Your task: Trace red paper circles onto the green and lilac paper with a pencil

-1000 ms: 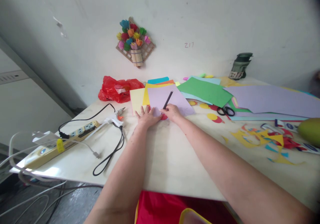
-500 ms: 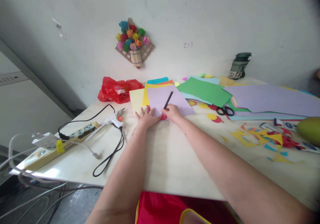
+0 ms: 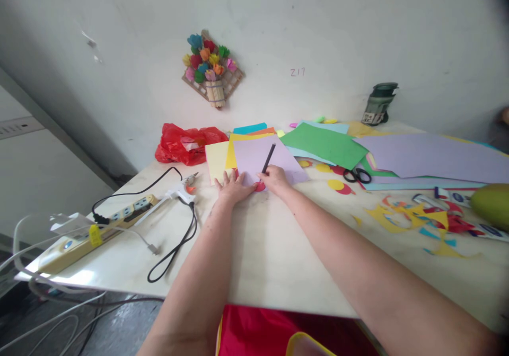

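A sheet of light purple paper (image 3: 258, 154) lies over yellow (image 3: 231, 152) and cream sheets (image 3: 217, 160) in the middle of the table. My left hand (image 3: 231, 189) rests on the lower left of the purple paper with fingers spread, its thumb touching a small red paper circle (image 3: 260, 186). In my right hand (image 3: 276, 180) is a dark pencil (image 3: 269, 158), tilted, with its lower end down beside the red circle. The exact tip is hidden by my fingers.
Black-handled scissors (image 3: 357, 175), yellow and red paper circles (image 3: 336, 185) and coloured scraps (image 3: 421, 218) lie on the right. A glue gun (image 3: 178, 192) and a power strip (image 3: 99, 234) with cables sit left. A red plastic bag (image 3: 186, 144) lies behind; a green bottle (image 3: 380, 104) stands at the back.
Both hands hold nearly the same pose on the paper. The whole view has shifted very slightly; the pencil and the red circle look almost unmoved.
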A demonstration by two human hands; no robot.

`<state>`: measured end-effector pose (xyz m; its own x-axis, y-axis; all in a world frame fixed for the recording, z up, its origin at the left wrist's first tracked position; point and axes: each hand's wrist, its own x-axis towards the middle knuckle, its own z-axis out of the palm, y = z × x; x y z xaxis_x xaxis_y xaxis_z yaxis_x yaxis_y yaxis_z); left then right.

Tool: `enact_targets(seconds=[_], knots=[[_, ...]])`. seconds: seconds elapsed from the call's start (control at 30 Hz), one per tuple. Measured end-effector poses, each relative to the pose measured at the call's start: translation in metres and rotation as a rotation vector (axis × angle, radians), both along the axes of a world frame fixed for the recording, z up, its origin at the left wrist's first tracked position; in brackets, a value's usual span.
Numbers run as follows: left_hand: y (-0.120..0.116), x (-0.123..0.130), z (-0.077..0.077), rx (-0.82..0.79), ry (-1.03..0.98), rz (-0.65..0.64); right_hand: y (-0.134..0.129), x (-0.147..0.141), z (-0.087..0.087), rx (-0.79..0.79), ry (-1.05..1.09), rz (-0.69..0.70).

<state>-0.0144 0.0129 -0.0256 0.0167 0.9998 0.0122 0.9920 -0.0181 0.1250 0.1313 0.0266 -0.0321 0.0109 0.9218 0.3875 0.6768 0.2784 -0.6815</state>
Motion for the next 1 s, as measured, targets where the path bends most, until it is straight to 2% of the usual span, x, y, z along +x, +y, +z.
enact_targets(seconds=[0.27, 0.53, 0.73, 0.87, 1.0], knots=[[-0.002, -0.001, -0.001, 0.040, -0.006, -0.024, 0.002, 0.001, -0.003, -0.007, 0.088, -0.039], [-0.011, 0.007, 0.004, 0.330, -0.025, -0.135, 0.004, 0.016, 0.000, 0.112, 0.347, -0.160], [-0.011, 0.010, 0.006, 0.288, -0.076, -0.121, 0.006, 0.029, 0.007, 0.075, 0.512, -0.222], [-0.009, 0.013, 0.007, 0.210, -0.113, -0.095, 0.001, 0.027, 0.008, 0.030, 0.389, -0.137], [-0.006, 0.009, 0.013, 0.164, -0.186, -0.024, -0.011, 0.017, 0.008, 0.046, 0.074, -0.055]])
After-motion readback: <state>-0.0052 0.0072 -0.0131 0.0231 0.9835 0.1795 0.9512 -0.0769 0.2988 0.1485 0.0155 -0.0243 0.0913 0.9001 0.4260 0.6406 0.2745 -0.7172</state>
